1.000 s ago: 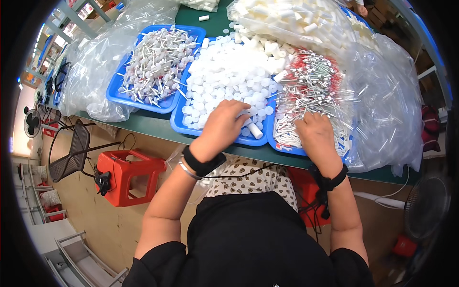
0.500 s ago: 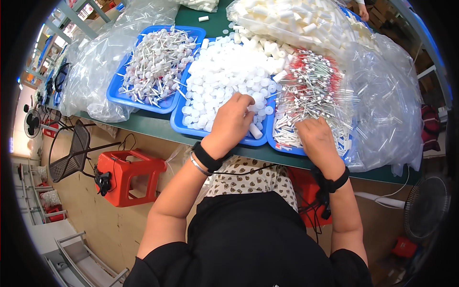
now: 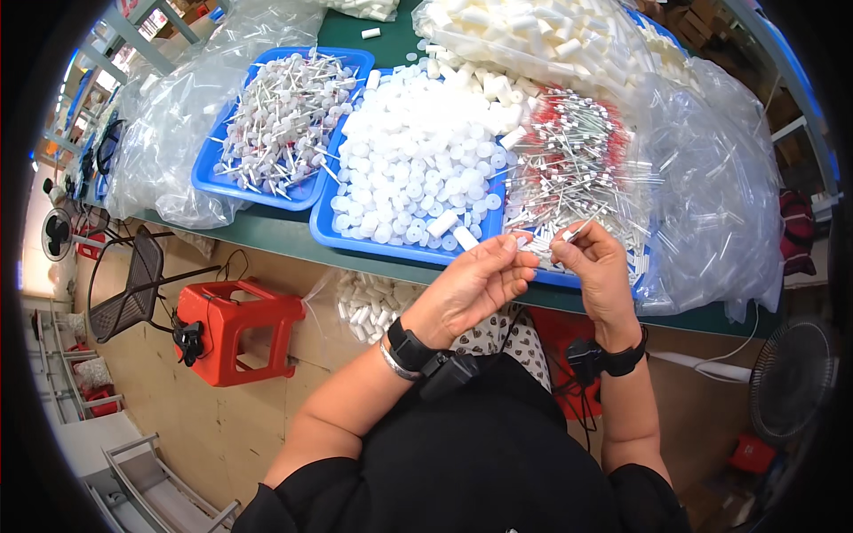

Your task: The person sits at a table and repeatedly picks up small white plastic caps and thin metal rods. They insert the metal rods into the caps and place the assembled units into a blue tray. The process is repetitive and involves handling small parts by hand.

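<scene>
Just over the near edge of the table, my left hand [image 3: 480,282] pinches a small whitish disc [image 3: 522,241] between thumb and fingertips. Close beside it, my right hand [image 3: 593,266] is closed on a thin pin with a white end [image 3: 571,234]. Behind my left hand lies a blue tray [image 3: 342,233] heaped with translucent white discs [image 3: 400,182], two white cylinders [image 3: 442,223] near its front. Beyond my right hand, another tray holds many thin metal pins [image 3: 569,169] with white ends and some red parts. At left, a blue tray [image 3: 206,176] carries pins fitted with discs [image 3: 284,120].
Clear plastic bags [image 3: 702,195] bulge at the right, more plastic [image 3: 169,151] at the left. A big bag of white cylinders [image 3: 542,31] lies at the back. Red stool [image 3: 235,329], mesh chair [image 3: 133,275] and fan [image 3: 791,373] stand around the green table [image 3: 267,238].
My left hand has left the disc tray, moving right and nearer with a disc. My right hand has risen from the pins holding one, and both hands are now close together.
</scene>
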`<state>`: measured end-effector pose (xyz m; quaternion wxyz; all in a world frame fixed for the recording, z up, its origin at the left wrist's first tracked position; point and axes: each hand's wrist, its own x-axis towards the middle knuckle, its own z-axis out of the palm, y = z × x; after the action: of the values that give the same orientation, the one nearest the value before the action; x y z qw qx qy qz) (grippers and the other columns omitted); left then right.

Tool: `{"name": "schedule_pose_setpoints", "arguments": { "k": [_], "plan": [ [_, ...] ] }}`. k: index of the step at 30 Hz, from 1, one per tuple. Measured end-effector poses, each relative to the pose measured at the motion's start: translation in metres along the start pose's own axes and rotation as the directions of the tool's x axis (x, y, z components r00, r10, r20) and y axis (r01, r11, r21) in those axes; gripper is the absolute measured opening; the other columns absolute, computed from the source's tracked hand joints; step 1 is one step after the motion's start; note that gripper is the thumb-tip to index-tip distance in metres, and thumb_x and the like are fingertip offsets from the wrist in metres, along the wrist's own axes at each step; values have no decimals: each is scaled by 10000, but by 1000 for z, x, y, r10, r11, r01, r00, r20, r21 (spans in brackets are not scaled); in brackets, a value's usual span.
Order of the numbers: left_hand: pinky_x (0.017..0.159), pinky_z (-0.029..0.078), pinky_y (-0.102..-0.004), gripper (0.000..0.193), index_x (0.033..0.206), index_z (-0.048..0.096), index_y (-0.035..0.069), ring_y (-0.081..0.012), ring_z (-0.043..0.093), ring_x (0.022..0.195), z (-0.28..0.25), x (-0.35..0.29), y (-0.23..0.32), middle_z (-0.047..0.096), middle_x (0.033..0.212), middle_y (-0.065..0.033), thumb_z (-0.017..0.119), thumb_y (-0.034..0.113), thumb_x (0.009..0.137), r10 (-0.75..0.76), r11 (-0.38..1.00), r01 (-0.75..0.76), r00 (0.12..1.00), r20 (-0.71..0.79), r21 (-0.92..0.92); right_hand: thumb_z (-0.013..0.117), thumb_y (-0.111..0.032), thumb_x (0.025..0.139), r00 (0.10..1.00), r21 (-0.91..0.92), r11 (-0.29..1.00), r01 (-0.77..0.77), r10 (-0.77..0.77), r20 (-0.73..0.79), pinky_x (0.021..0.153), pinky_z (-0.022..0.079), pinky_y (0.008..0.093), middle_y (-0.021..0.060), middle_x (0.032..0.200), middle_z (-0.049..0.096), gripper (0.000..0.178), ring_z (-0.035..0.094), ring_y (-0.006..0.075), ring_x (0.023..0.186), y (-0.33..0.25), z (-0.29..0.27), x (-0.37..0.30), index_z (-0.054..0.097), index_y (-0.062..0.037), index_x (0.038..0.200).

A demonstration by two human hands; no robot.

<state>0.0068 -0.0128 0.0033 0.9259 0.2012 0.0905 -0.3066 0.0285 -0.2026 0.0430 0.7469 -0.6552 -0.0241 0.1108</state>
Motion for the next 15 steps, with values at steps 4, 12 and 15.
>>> {"name": "schedule_pose_setpoints", "arguments": {
  "k": [4, 12, 15],
  "plan": [
    [680, 509, -233, 295, 1216, 508, 25, -124, 589, 771, -1, 0, -13, 629, 943, -54, 460, 245, 1024, -74, 994, 73, 997, -13, -81, 685, -76, 885, 1000, 114, 993, -21, 22, -9, 658, 454, 200, 5, 789, 631, 103, 558, 52, 692, 7, 2, -2, 586, -50, 887],
    [626, 413, -200, 239, 1120, 512, 35, -79, 431, 699, 6, -1, -15, 506, 862, -12, 480, 249, 1018, -85, 973, 104, 991, 100, -205, 667, -80, 902, 1000, 49, 999, 5, -4, -12, 640, 442, 199, 10, 790, 631, 90, 557, 47, 703, 9, 7, -4, 585, -45, 918],
    [627, 416, -197, 232, 1116, 512, 38, -77, 438, 703, 6, -1, -16, 512, 866, -11, 484, 245, 1016, -89, 970, 108, 991, 96, -218, 652, -73, 912, 998, -3, 998, 61, -61, -23, 658, 447, 200, 8, 822, 629, 81, 567, 51, 728, 14, 8, -3, 585, -38, 940]
  ]
}}
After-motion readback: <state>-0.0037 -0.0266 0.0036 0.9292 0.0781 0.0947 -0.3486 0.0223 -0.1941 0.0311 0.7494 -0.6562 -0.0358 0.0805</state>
